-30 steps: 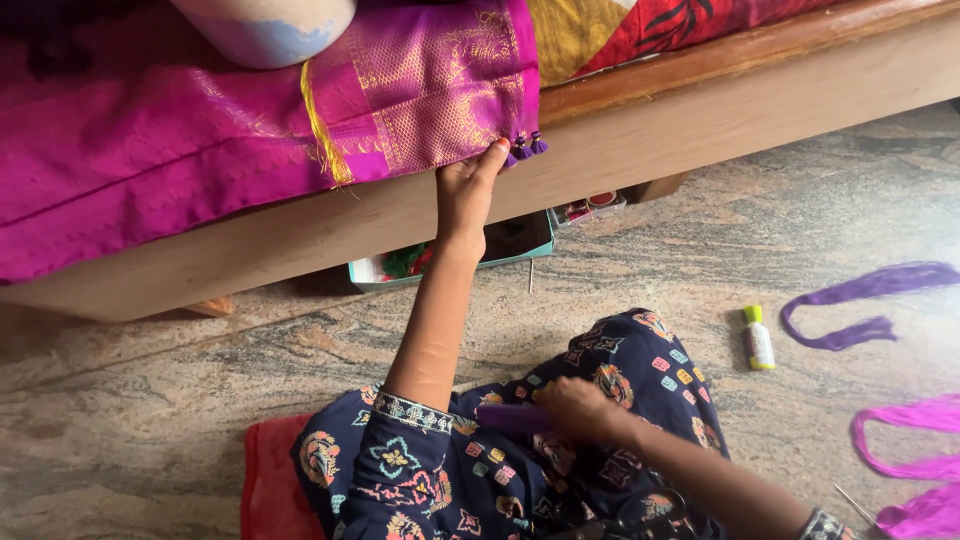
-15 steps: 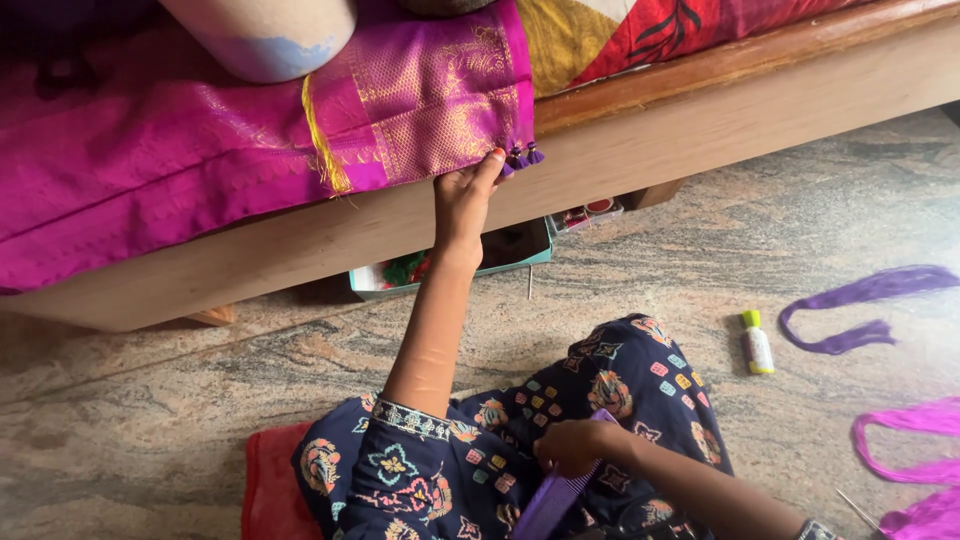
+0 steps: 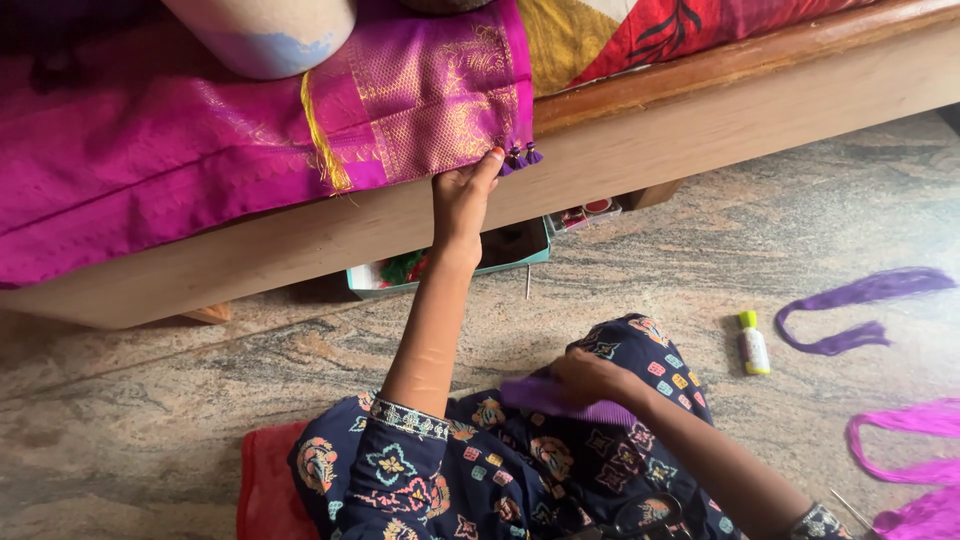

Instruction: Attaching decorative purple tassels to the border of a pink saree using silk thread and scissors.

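Left hand (image 3: 462, 200), arm stretched up, pinches the magenta silk cloth's gold-woven edge (image 3: 440, 110) upper centre; right hand (image 3: 585, 378) grips a purple plastic comb (image 3: 560, 400) over the lap.

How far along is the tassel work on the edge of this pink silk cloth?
Done: a few small purple tassels hang at the corner of the magenta gold-woven silk cloth. In hand: the left hand pinches that edge; the right hand holds a purple plastic comb. Left: the rest of the edge looks bare, and purple thread skeins lie unused.
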